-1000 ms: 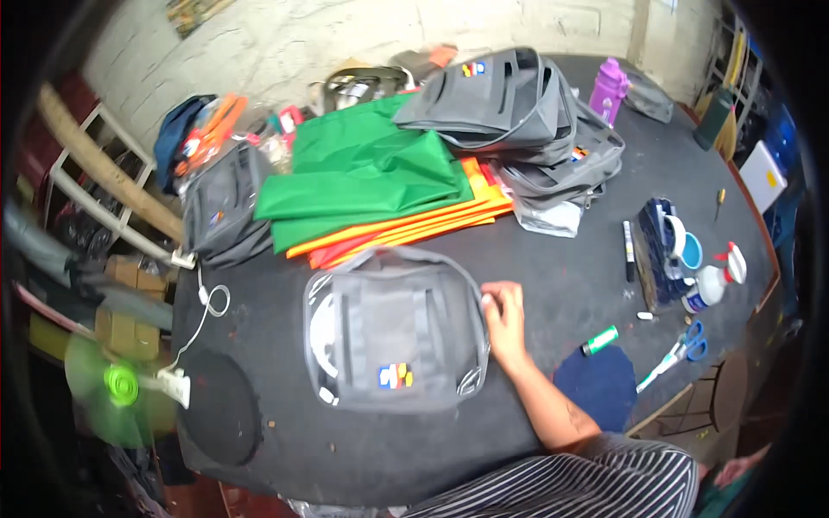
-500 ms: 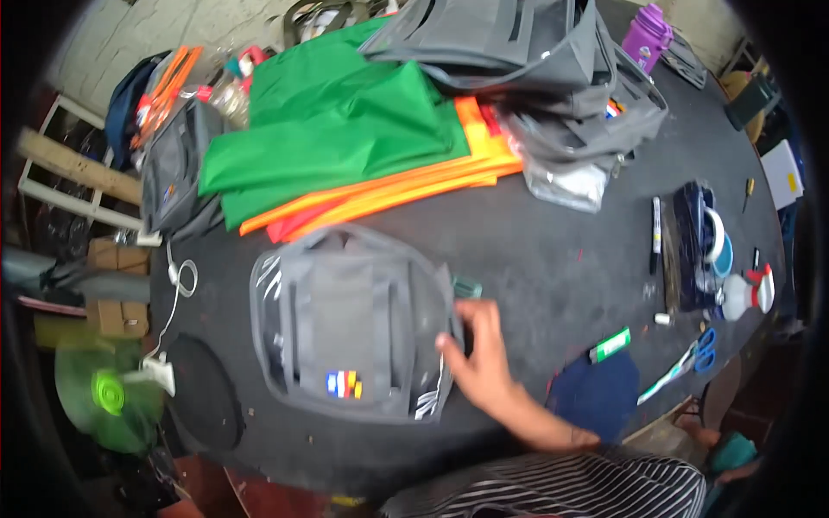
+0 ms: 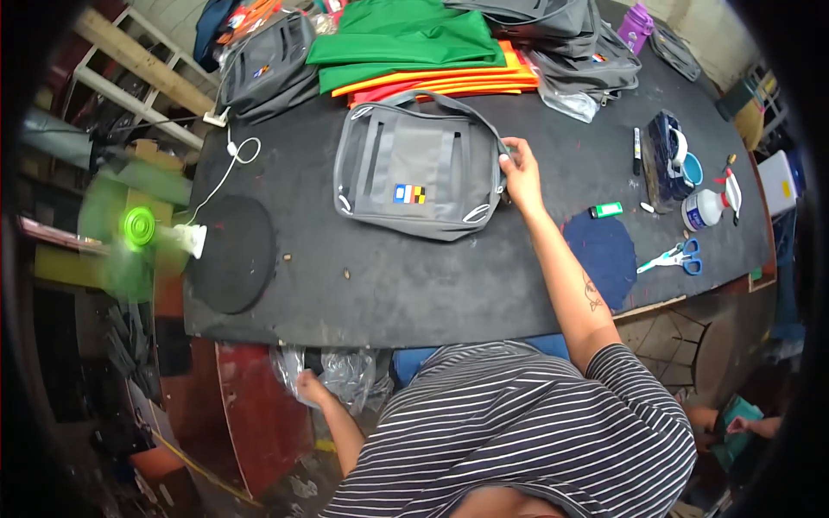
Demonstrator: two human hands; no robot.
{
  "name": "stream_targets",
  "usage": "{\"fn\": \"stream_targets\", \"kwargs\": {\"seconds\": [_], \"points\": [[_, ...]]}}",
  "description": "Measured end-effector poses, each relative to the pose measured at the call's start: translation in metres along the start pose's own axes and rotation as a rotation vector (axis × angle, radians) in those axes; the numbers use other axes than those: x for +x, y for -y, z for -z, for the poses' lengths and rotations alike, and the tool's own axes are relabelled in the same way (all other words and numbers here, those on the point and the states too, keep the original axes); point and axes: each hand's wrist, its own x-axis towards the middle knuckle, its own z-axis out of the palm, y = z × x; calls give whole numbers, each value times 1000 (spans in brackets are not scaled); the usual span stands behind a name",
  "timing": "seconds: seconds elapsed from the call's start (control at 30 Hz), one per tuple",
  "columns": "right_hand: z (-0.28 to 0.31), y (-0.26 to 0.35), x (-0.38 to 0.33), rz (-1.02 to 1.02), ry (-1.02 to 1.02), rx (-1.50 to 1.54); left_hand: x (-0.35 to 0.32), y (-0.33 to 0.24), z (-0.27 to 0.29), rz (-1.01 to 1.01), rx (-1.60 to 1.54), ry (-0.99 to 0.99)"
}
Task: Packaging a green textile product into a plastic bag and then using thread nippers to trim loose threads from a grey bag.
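Observation:
A grey bag (image 3: 429, 164) with clear plastic panels, dark straps and a small colourful patch lies on the dark table. My right hand (image 3: 522, 173) grips its right side edge, thumb and fingers closed around the rim near the zipper. Below the table's front edge, my left hand (image 3: 311, 388) is closed at a crumpled clear plastic bag (image 3: 347, 373). Its fingers are small in view and partly lost against the plastic.
Folded green fabric (image 3: 406, 39) lies on orange sheets at the back, between grey bags (image 3: 269, 69). At right are a spray bottle (image 3: 704, 210), blue-handled scissors (image 3: 682, 257), a green box (image 3: 606, 210) and a navy fabric disc (image 3: 600, 259). A fan (image 3: 138, 227) spins at left.
The view has shifted, showing more of the table's front and my body. My left hand has come into view at the plastic below the table. My right hand stays at the grey bag's right side.

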Motion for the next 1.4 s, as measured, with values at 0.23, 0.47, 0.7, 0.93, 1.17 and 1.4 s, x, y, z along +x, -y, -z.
{"fn": "stream_targets", "kwargs": {"seconds": [0.23,0.47,0.7,0.93,1.17,1.4], "points": [[25,20,-23,42,91,245,-99,-250,-107,-457,-434,-40],[77,40,-23,158,41,-120,-157,-321,-220,-566,-236,772],[134,28,-83,-139,160,-455,-167,-327,-231,-531,-82,687],[69,48,-77,-7,448,6,-185,-350,-215,-591,-351,724],[83,31,-48,221,147,-717,-179,-304,-196,226,-675,1063],[110,5,-72,95,23,-1060,-181,-293,-206,254,-701,1008]]}}
